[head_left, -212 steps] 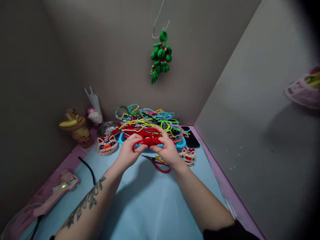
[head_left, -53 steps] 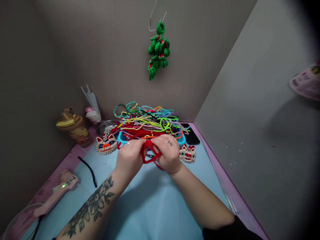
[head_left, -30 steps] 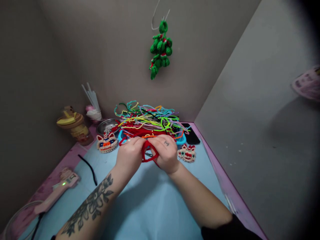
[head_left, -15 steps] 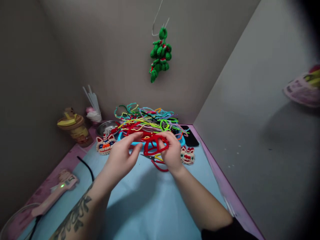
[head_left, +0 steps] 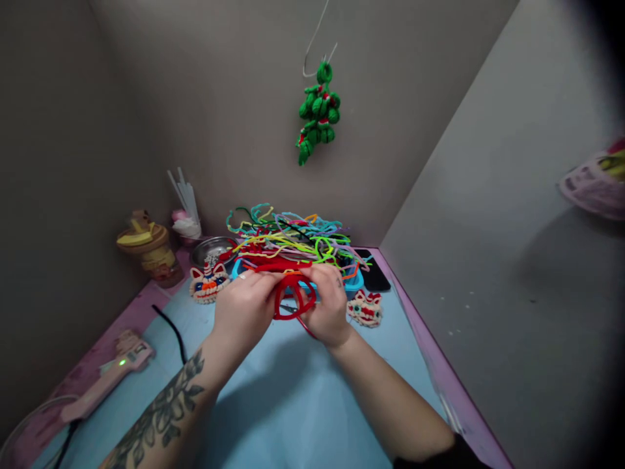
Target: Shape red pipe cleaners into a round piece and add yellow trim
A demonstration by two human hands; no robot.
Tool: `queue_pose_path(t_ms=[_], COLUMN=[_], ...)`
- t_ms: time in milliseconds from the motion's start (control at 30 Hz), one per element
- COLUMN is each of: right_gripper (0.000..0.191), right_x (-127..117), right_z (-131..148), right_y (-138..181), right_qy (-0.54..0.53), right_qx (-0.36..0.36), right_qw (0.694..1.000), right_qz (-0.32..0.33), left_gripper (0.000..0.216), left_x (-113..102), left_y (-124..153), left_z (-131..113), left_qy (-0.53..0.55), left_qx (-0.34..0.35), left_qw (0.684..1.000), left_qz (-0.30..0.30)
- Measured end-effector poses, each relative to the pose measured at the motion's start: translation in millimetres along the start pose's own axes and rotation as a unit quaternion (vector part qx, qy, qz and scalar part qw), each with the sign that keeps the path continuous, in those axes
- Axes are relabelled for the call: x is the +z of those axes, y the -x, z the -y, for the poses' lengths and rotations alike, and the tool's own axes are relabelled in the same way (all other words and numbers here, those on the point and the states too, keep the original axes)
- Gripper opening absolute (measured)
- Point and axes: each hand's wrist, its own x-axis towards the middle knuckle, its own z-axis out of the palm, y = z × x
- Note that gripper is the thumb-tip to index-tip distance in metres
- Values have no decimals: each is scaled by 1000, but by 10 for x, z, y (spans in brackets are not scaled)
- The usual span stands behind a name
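Note:
Both hands hold a red pipe-cleaner shape (head_left: 291, 316), bent into a rounded frame with inner strips, above the blue mat. My left hand (head_left: 248, 303) is closed on its left edge, thumb and fingers pinched together. On the other side, my right hand (head_left: 328, 306) grips the right part with curled fingers. Behind the frame, scissors or pliers (head_left: 288, 308) lie on the mat, mostly hidden. At the back, a blue tray (head_left: 356, 283) carries a tangled heap of coloured pipe cleaners (head_left: 293, 238).
Cream animal-face pieces flank the hands, one left (head_left: 209, 286) and one right (head_left: 365, 309). A pink glue gun (head_left: 105, 385) with a lit green light lies front left. Behind are a drink cup (head_left: 159, 260), a metal bowl (head_left: 200, 249) and a phone (head_left: 377, 275). A green ornament (head_left: 319, 114) hangs above.
My left hand has moved right and closed on the red pipe-cleaner shape; its fingers were apart before. The shape has turned and shifted slightly left and down.

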Motion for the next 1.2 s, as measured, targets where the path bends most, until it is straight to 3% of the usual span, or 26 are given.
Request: queue_pose_path(t_ms=[100,367,567,667,767,900,1067,1200], right_gripper=[27,19,13,13,14,14,14,15], right_x=[-3,-9,-4,-36,-75,-86,-47,-29], right_z=[-15,-11,48,16,-57,-128,-83,6], right_y=[33,47,44,1,-61,-104,-74,-35], right_qy=[67,101,111,79,2,-136,-207,-199], right_qx=[-55,-89,-82,-31,96,241,270,245], right_qw=[996,991,990,996,995,957,937,948], right_qz=[10,-15,-11,-5,-27,-84,-79,-39], left_gripper=[13,12,12,14,26,15,20,29], left_x=[15,30,55,10,-101,-207,-120,-39], left_y=[13,34,48,23,-20,-50,-42,-32], left_z=[-12,-20,-58,-31,49,91,-27,-49], left_qy=[-28,-60,-71,-46,47,141,147,168], left_qx=[19,46,24,14,-7,-21,-61,-41], left_qw=[999,997,997,999,999,990,987,984], left_qz=[-3,1,-16,3,16,6,31,44])
